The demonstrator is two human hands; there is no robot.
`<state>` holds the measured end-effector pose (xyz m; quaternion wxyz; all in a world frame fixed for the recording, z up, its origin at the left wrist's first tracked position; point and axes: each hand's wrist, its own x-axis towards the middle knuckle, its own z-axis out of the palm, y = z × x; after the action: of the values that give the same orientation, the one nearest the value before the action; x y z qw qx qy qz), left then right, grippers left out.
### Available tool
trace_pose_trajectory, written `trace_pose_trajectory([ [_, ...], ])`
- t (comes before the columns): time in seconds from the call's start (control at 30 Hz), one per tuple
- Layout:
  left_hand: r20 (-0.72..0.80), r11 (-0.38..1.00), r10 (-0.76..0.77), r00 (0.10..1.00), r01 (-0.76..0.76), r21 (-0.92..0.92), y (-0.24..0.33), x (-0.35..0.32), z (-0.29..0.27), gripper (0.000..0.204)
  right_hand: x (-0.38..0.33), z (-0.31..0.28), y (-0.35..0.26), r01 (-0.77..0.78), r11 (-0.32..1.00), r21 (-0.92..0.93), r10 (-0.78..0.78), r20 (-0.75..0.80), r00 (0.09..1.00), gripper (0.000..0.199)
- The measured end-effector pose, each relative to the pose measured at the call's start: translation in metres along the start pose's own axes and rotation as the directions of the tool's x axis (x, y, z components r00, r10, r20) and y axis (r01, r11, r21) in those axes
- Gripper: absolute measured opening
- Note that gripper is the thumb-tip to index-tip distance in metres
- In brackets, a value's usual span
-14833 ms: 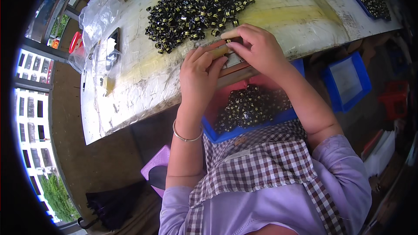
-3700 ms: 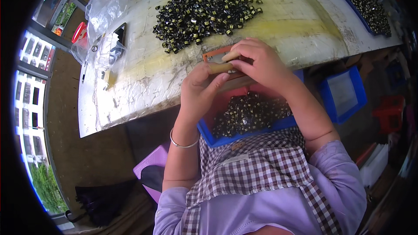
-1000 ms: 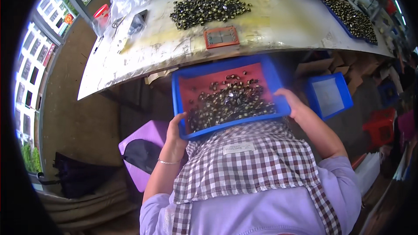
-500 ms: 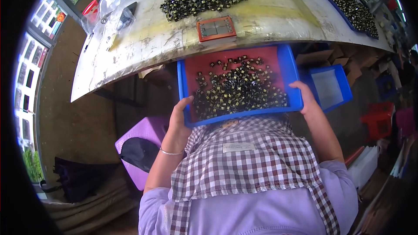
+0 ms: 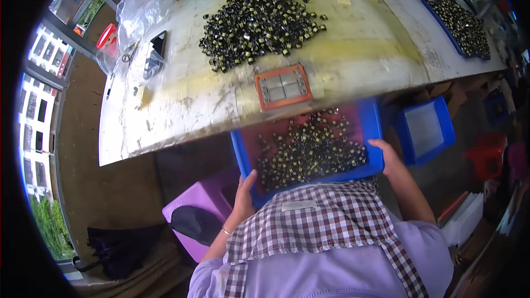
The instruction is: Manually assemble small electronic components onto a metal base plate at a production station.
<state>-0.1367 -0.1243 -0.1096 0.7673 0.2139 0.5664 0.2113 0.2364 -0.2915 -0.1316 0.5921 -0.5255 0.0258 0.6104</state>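
Observation:
A blue tray with a reddish floor is held between my hands in front of my checked apron. Many small black-and-yellow parts lie in it, heaped toward the near side. My left hand grips the tray's left side near the front corner, thumb on the rim. On the opposite side my right hand is closed round the wall, thumb over the rim. The tray's far end is hidden beneath the table edge. Above it on the table sits an orange-framed metal fixture.
A large pile of similar parts covers the table's middle. Farther left lie a phone, plastic bags and a red-rimmed container. Another blue tray stands below at right; a purple stool is at lower left.
My view has tilted up, so the table appears lower. The tray's far end has gone under the table edge, with both hands still gripping its sides.

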Motion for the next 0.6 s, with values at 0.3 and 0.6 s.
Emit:
trace_pose_trajectory([
  [0.3,0.668,-0.542,0.744,-0.012,-0.594,0.594,0.105,-0.001,0.032,0.077,-0.011,0.099,-0.094,0.677,-0.181,-0.714,-0.864,0.444,0.237,0.041],
  [0.6,0.454,-0.201,0.852,0.259,-0.64,0.742,0.216,0.059,0.145,0.11,0.117,0.246,-0.164,0.641,0.166,-0.75,-0.824,0.251,0.508,0.066],
])
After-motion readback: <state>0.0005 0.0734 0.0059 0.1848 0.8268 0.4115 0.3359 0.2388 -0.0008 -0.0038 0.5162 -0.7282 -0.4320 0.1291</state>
